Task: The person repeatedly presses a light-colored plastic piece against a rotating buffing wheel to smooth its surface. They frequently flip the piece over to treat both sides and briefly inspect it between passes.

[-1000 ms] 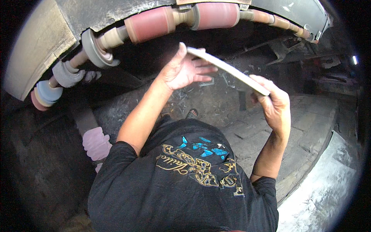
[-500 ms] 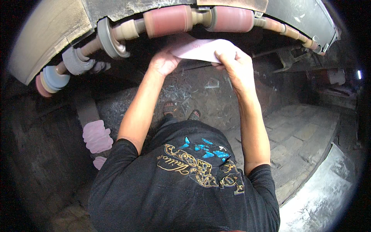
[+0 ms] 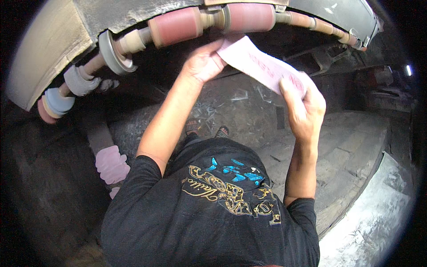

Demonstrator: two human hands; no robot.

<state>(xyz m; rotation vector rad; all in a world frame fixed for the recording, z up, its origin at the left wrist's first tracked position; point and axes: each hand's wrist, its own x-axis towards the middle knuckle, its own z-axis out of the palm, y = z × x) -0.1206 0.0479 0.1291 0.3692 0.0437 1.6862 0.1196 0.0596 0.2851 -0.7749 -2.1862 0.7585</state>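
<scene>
A flat pale-pink insole (image 3: pixel 255 62) with red printing on it stretches slantwise between my two hands. My left hand (image 3: pixel 203 63) grips its far left end, just below the spinning drums. At the lower right end, my right hand (image 3: pixel 306 104) pinches it with the thumb on top; the fingers beneath are partly hidden. The insole's far end lies close under the right red sanding drum (image 3: pixel 249 18); whether they touch, I cannot tell. Another red sanding drum (image 3: pixel 175 26) turns on the same shaft, to the left.
The shaft also carries a grey wheel (image 3: pixel 116 53) and a blue disc (image 3: pixel 60 101) at left, and narrower rollers (image 3: pixel 322 26) at right. A stack of pink pieces (image 3: pixel 112 164) lies left of me. Scraps (image 3: pixel 240 94) litter the floor. A whitish dusty sheet (image 3: pixel 369 218) lies at lower right.
My right hand has moved right and toward me, so the insole now tilts down to the right and shows more printing. My left hand has shifted slightly right and away from me.
</scene>
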